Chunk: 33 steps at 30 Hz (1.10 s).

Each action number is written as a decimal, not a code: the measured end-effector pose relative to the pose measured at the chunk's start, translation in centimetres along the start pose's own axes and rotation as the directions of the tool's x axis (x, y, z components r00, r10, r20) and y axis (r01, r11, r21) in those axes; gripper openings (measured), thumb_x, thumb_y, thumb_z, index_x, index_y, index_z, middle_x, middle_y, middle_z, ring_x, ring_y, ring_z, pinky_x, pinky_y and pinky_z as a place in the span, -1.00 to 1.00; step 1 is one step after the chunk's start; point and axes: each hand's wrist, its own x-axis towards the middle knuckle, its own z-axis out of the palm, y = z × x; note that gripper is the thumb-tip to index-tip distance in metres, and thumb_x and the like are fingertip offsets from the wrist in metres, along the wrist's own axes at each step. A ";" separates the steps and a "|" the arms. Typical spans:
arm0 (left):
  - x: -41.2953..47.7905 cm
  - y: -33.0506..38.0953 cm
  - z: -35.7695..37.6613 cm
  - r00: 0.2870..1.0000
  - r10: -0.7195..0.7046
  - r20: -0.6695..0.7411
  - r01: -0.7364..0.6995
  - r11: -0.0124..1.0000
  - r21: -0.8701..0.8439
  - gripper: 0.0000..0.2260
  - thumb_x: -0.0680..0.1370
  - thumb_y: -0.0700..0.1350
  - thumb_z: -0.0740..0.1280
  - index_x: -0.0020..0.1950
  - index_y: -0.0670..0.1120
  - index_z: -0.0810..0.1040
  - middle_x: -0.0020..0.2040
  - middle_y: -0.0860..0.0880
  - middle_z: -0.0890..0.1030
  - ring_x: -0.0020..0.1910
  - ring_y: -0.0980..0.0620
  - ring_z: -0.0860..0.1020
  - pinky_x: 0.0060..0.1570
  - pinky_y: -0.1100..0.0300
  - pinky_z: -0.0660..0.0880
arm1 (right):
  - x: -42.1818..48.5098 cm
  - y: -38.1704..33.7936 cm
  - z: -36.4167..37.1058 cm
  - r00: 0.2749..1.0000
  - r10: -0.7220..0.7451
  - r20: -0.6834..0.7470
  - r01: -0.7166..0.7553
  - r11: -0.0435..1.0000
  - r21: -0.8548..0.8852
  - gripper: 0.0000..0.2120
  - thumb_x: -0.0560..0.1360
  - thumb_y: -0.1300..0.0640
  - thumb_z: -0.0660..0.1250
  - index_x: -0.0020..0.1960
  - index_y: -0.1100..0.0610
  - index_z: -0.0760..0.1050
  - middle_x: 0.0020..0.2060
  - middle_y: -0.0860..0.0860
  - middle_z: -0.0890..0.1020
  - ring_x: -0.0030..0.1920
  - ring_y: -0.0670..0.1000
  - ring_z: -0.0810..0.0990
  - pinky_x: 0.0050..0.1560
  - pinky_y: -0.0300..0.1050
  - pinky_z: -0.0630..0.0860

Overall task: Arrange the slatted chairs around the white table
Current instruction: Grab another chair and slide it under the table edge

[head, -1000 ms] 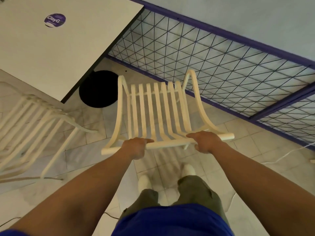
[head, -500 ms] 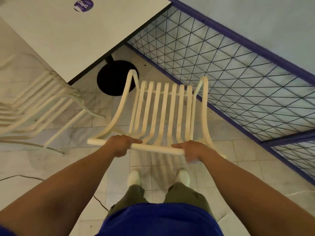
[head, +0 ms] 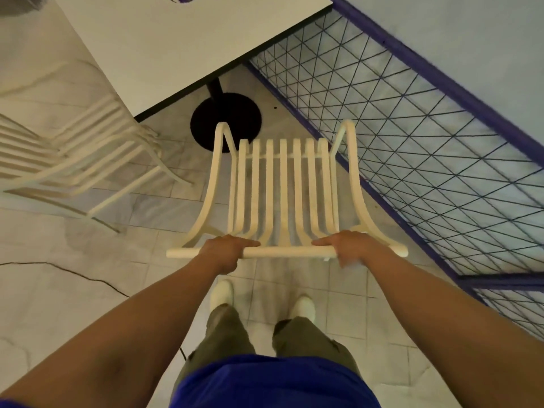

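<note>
A cream slatted chair (head: 283, 184) stands straight in front of me, its seat pointing toward the white table (head: 182, 45). My left hand (head: 225, 251) and my right hand (head: 351, 249) both grip the chair's top back rail, left and right of its middle. The chair's front edge reaches the table's round black base (head: 232, 113), just short of the tabletop's near corner. A second cream slatted chair (head: 79, 160) stands at the table's left side, blurred and cut off by the frame edge.
A blue-framed wire mesh fence (head: 412, 136) runs diagonally along the chair's right side, close to its right leg. A thin dark cable (head: 73, 273) lies on the tiled floor at left. My feet (head: 222, 293) stand just behind the chair.
The chair has turned from angled left to straight and moved nearer the table base. Both hands stayed on the top rail. The view has shifted toward the table.
</note>
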 end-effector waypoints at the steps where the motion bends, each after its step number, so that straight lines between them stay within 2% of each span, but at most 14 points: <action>1: 0.0 0.5 0.1 1.000 -0.014 0.002 0.014 1.000 -0.011 -0.34 0.60 -0.24 0.24 0.52 0.39 0.19 0.31 0.00 0.53 0.15 -0.06 0.56 0.10 0.03 0.54 | 0.0 0.5 -0.3 1.000 -0.005 -0.011 0.005 1.000 -0.021 -0.20 0.45 0.29 0.32 0.48 -0.37 0.18 0.19 0.00 0.55 0.00 0.06 0.60 0.04 0.02 0.59; 4: 0.2 2.2 0.4 0.999 -0.037 0.011 0.037 0.998 -0.059 -0.34 0.60 -0.23 0.27 0.53 0.36 0.18 0.27 -0.02 0.53 0.13 -0.07 0.56 0.11 0.01 0.55 | -0.4 1.8 -1.4 0.999 -0.024 -0.034 0.021 0.995 -0.100 -0.32 0.49 0.26 0.31 0.44 -0.32 0.27 0.15 0.00 0.58 -0.01 0.05 0.59 0.02 0.02 0.58; 7: 0.6 3.3 0.4 0.999 -0.029 0.043 0.033 0.995 -0.099 -0.33 0.59 -0.24 0.29 0.54 0.33 0.18 0.25 -0.01 0.54 0.13 -0.08 0.56 0.15 -0.05 0.56 | -0.6 2.7 -2.3 0.999 -0.002 -0.046 -0.005 0.987 -0.158 -0.35 0.51 0.24 0.30 0.44 -0.31 0.27 0.15 -0.02 0.58 0.03 0.05 0.58 -0.05 -0.06 0.51; 9: 1.1 3.6 0.3 0.998 -0.014 0.059 0.021 0.991 -0.130 -0.31 0.58 -0.24 0.31 0.55 0.32 0.17 0.25 -0.02 0.54 0.12 -0.08 0.57 0.16 -0.08 0.57 | -0.4 3.1 -2.7 0.999 0.017 -0.047 -0.025 0.985 -0.170 -0.38 0.51 0.23 0.32 0.43 -0.29 0.30 0.17 -0.02 0.58 0.06 0.05 0.58 -0.01 -0.05 0.52; 13: 1.8 3.3 -0.1 0.997 0.035 0.074 -0.024 0.989 -0.144 -0.30 0.57 -0.24 0.33 0.57 0.28 0.15 0.24 -0.03 0.54 0.09 -0.07 0.57 0.14 -0.05 0.57 | 0.4 3.1 -2.8 0.992 0.103 -0.076 -0.115 0.978 -0.174 -0.27 0.48 0.24 0.33 0.49 -0.30 0.20 0.25 -0.01 0.55 0.12 0.07 0.58 -0.04 -0.07 0.49; 17: 1.9 3.2 -0.3 0.997 0.057 0.053 -0.049 0.987 -0.150 -0.28 0.56 -0.27 0.35 0.58 0.24 0.16 0.25 -0.06 0.53 0.08 -0.05 0.56 0.12 0.00 0.58 | 0.9 3.1 -2.6 0.979 0.173 -0.105 -0.187 0.972 -0.142 -0.26 0.48 0.17 0.35 0.52 -0.27 0.15 0.29 0.00 0.53 0.16 0.08 0.57 -0.02 -0.06 0.49; 20: 1.7 3.7 -0.1 0.997 0.065 0.041 -0.058 0.986 -0.158 -0.29 0.56 -0.28 0.36 0.58 0.22 0.18 0.24 -0.08 0.54 0.10 -0.07 0.57 0.14 0.00 0.58 | 0.8 3.1 -2.2 0.984 0.156 -0.089 -0.166 0.980 -0.112 -0.30 0.48 0.15 0.35 0.51 -0.26 0.20 0.28 -0.01 0.54 0.17 0.07 0.56 -0.04 -0.08 0.46; 23: 1.9 3.8 -0.1 0.998 0.060 0.035 -0.053 0.986 -0.159 -0.29 0.56 -0.28 0.36 0.58 0.21 0.19 0.26 -0.07 0.53 0.13 -0.08 0.56 0.17 -0.02 0.56 | 1.1 3.5 -2.0 0.989 0.118 -0.086 -0.125 0.989 -0.085 -0.30 0.44 0.12 0.38 0.48 -0.29 0.24 0.22 -0.04 0.58 0.10 0.05 0.59 -0.09 -0.09 0.44; 26: 1.7 4.1 0.0 0.999 0.022 0.043 -0.015 0.987 -0.162 -0.29 0.56 -0.28 0.36 0.57 0.25 0.19 0.27 -0.05 0.54 0.14 -0.08 0.57 0.19 -0.04 0.55 | 1.4 3.8 -2.2 0.997 0.055 -0.061 -0.059 0.996 -0.064 -0.27 0.43 0.14 0.40 0.48 -0.31 0.23 0.26 -0.03 0.55 0.11 0.06 0.58 0.02 -0.04 0.52; 29: 1.4 4.4 0.0 0.999 -0.033 0.041 0.040 0.983 -0.178 -0.30 0.57 -0.27 0.34 0.54 0.30 0.20 0.28 -0.02 0.53 0.16 -0.07 0.56 0.21 -0.04 0.54 | 1.6 4.5 -2.5 0.999 -0.023 -0.026 0.021 0.996 -0.086 -0.29 0.50 0.18 0.36 0.50 -0.29 0.20 0.33 0.02 0.49 0.18 0.11 0.54 0.15 0.03 0.50; 33: 1.0 6.0 -0.4 0.990 -0.124 0.070 0.136 0.970 -0.202 -0.29 0.58 -0.26 0.34 0.52 0.38 0.19 0.30 -0.01 0.52 0.15 -0.05 0.56 0.19 -0.01 0.55 | 1.8 5.8 -2.6 0.997 -0.083 0.005 0.083 0.992 -0.099 -0.27 0.52 0.26 0.32 0.50 -0.33 0.19 0.29 0.03 0.49 0.16 0.11 0.54 0.14 -0.01 0.49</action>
